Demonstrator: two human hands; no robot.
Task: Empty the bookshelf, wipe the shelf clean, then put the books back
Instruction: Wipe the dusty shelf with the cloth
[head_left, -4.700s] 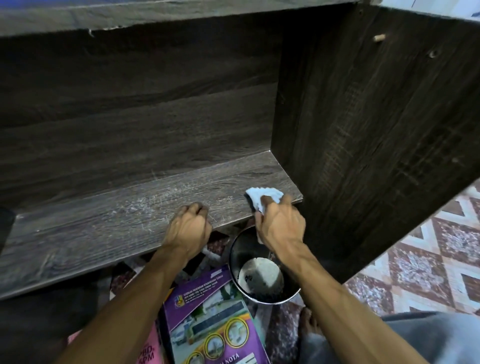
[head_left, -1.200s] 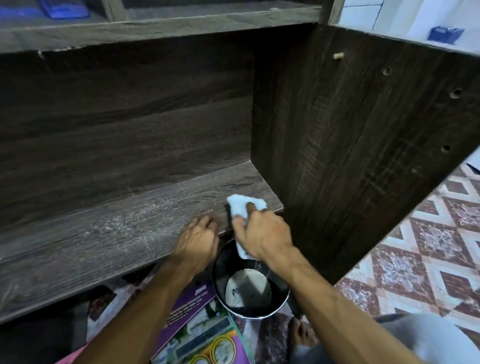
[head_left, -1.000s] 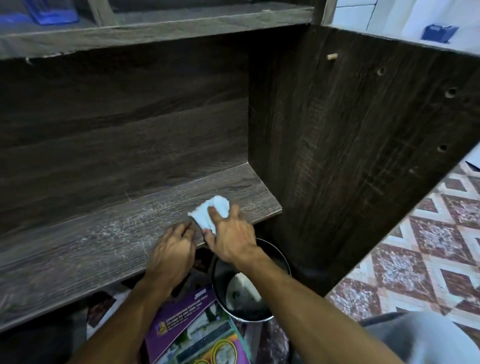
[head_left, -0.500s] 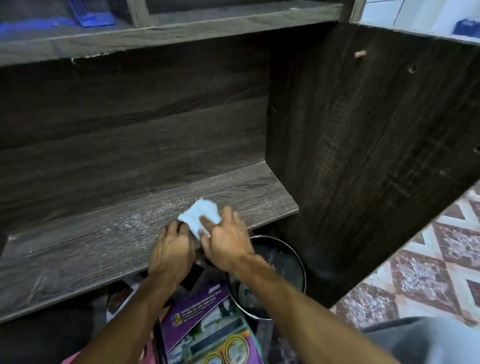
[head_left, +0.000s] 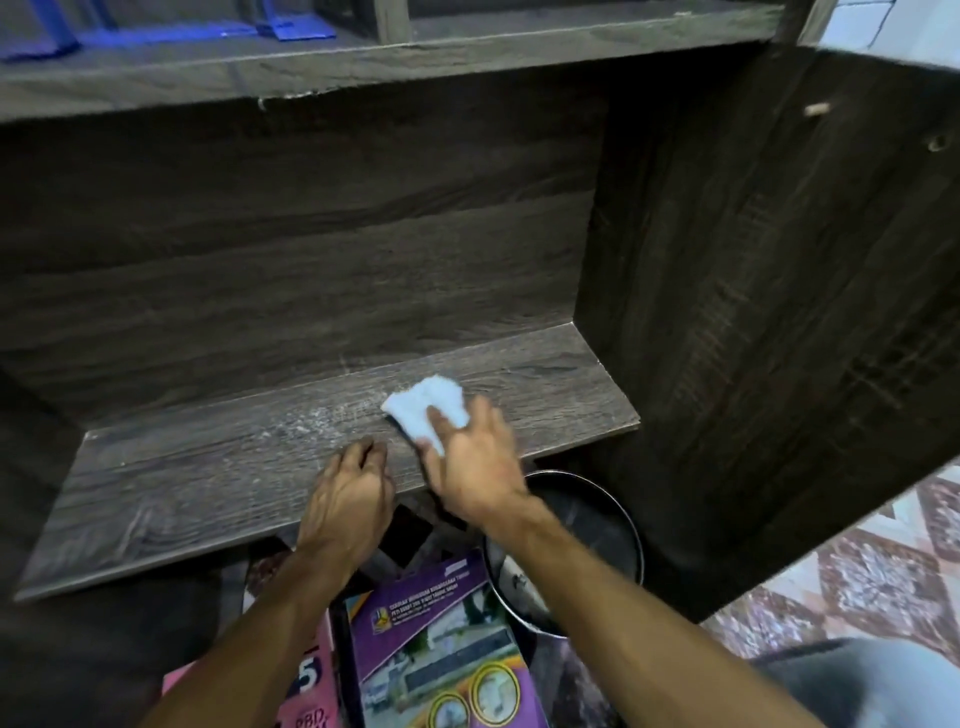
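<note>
The dark wooden shelf stands empty, with pale dust streaks across its middle. My right hand holds a white cloth and presses it on the board right of centre, fingers lying over it. My left hand rests on the front edge just left of the cloth, fingers curled under and holding nothing. On the floor below lie a purple book and a pink book, partly covered by my forearms.
A black round pot stands on the floor under the shelf's right end, beneath my right wrist. The cabinet's side panel rises at the right. An upper shelf with blue items overhangs. Patterned floor tiles show at the right.
My right hand has slid the cloth leftwards from the shelf's right end to near the middle. My left hand has stayed on the front edge.
</note>
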